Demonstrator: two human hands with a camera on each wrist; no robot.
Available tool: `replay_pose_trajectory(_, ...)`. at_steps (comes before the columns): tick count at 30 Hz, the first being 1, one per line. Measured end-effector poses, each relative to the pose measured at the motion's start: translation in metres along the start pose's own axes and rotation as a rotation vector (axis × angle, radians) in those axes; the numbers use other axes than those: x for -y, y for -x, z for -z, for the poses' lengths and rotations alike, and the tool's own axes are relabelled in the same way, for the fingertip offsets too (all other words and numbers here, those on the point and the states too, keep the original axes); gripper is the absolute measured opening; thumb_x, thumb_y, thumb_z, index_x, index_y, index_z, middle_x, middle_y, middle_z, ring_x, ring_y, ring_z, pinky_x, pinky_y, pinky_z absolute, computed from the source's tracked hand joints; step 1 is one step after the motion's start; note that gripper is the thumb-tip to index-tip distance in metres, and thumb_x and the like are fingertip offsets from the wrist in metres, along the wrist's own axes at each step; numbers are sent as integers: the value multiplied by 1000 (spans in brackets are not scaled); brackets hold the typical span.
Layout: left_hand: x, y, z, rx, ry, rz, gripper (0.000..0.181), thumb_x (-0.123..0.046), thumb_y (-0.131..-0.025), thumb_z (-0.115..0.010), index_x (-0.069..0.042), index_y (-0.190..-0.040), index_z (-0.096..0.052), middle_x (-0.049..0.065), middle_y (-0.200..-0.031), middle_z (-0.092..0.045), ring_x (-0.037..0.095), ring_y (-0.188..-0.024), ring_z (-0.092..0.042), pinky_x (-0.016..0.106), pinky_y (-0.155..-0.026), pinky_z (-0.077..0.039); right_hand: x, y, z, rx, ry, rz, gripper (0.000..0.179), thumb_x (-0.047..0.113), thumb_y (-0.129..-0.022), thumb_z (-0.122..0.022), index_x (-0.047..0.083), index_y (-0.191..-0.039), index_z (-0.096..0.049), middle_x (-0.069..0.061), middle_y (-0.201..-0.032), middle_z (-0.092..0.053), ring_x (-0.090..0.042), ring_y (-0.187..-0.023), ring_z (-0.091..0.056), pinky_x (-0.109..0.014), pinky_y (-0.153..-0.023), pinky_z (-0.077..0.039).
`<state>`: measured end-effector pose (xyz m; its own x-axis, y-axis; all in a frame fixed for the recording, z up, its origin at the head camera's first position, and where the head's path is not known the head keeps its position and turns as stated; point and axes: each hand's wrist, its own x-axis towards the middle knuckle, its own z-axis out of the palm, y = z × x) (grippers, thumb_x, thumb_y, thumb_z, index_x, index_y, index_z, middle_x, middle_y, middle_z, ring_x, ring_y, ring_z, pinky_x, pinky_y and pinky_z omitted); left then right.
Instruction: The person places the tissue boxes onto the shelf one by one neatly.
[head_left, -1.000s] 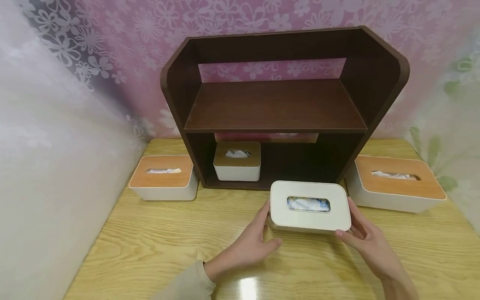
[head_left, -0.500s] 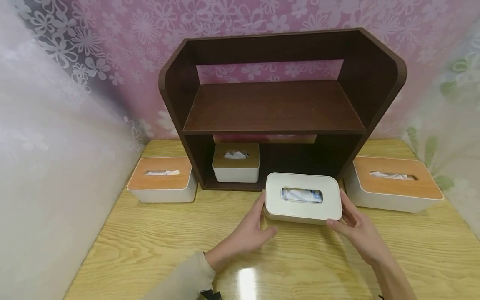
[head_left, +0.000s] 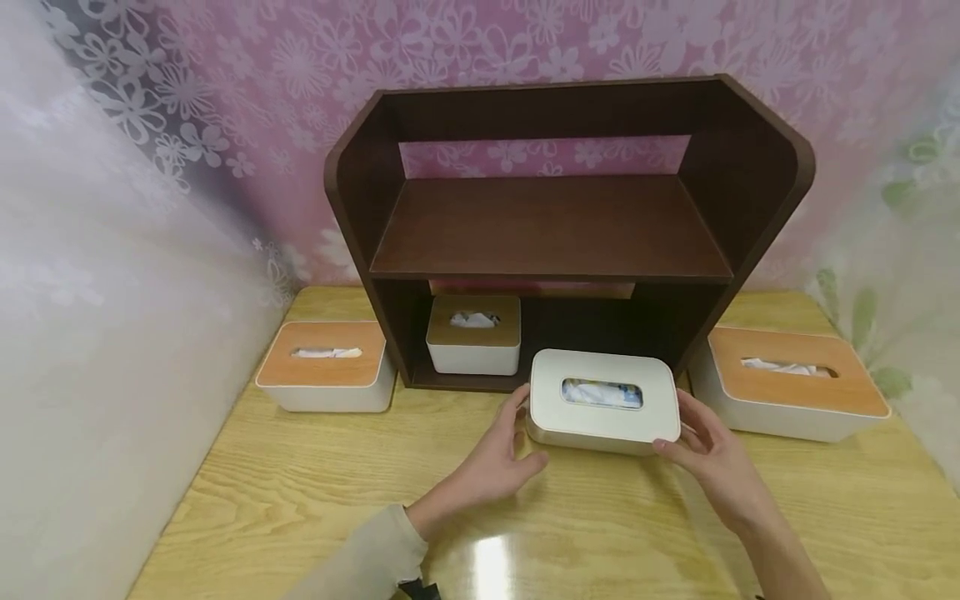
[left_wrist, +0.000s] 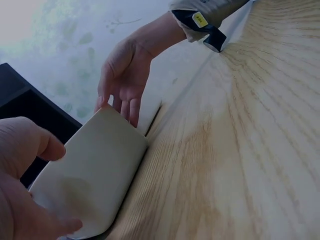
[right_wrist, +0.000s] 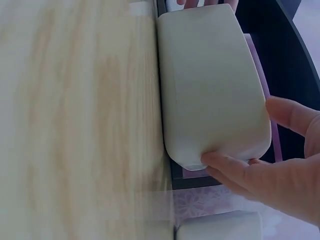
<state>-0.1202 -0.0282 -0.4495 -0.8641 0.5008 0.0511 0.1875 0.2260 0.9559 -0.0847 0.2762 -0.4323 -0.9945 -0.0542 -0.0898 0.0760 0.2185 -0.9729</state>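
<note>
A white tissue box (head_left: 585, 422) with a white lid and an oval slot showing blue and white tissue stands between both hands, at the front of the lower shelf's right half. My right hand (head_left: 723, 467) grips its right end, thumb on the front top corner and fingers along the side. The fingers of my left hand (head_left: 498, 458) touch the left end, while the thumb stays apart from the box. In the right wrist view the right hand (right_wrist: 280, 165) pinches the box's end (right_wrist: 215, 90). Whether the box's underside meets the table or the shelf edge, I cannot tell.
A dark brown two-tier shelf (head_left: 555, 229) stands against the flowered wall. On its lower level, at the left, sits a small square tissue box (head_left: 474, 358). Wood-lidded tissue boxes flank the shelf, one on the left (head_left: 326, 398) and one on the right (head_left: 795, 421).
Both hands have moved the white tissue box toward the shelf and slightly to the left, mostly in the first half second. The head view has tilted a little; the other boxes have not moved.
</note>
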Motion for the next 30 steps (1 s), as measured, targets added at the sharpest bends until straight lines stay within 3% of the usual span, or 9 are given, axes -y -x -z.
replay_pose_trajectory(3,3,9,0,-9,-9,10,82,-10,-88,-61,-10,-157,-15,17,-156,-24,38,-142,-29,51,-112,-34,-2,5,-3,-13,-4,-5,76,9,-95,-66,0,-155,-20,-24,-152,-29,5,-119,-49,-12,-86,-47)
replay_pose_trajectory(6,4,15,-1,17,-20,-2,85,-7,-87,-60,-11,-158,-14,17,-157,-23,39,-142,-29,52,-112,-35,-4,11,-3,7,-6,8,71,9,-98,-61,-2,-154,-19,-24,-151,-27,14,-111,-49,-13,-85,-48)
replay_pose_trajectory(13,-1,12,-1,67,-41,-58,94,-9,-88,-61,-13,-160,-2,18,-161,-15,37,-145,-26,50,-112,-35,-4,15,0,36,-29,73,68,9,-100,-57,2,-157,-20,-18,-155,-26,12,-116,-50,-12,-88,-47)
replay_pose_trajectory(23,-3,9,-4,18,-56,-32,95,-13,-87,-64,-13,-161,-5,17,-160,-19,34,-139,-33,48,-106,-42,1,11,4,57,9,52,70,19,-103,-54,10,-160,-15,-22,-162,-16,15,-120,-42,-8,-90,-42)
replay_pose_trajectory(30,-6,2,-6,-4,-50,-10,95,-13,-87,-62,-13,-161,-3,16,-157,-20,28,-137,-34,48,-103,-43,2,7,3,50,-20,84,71,15,-103,-54,3,-159,-12,-26,-161,-14,15,-119,-41,-9,-91,-43)
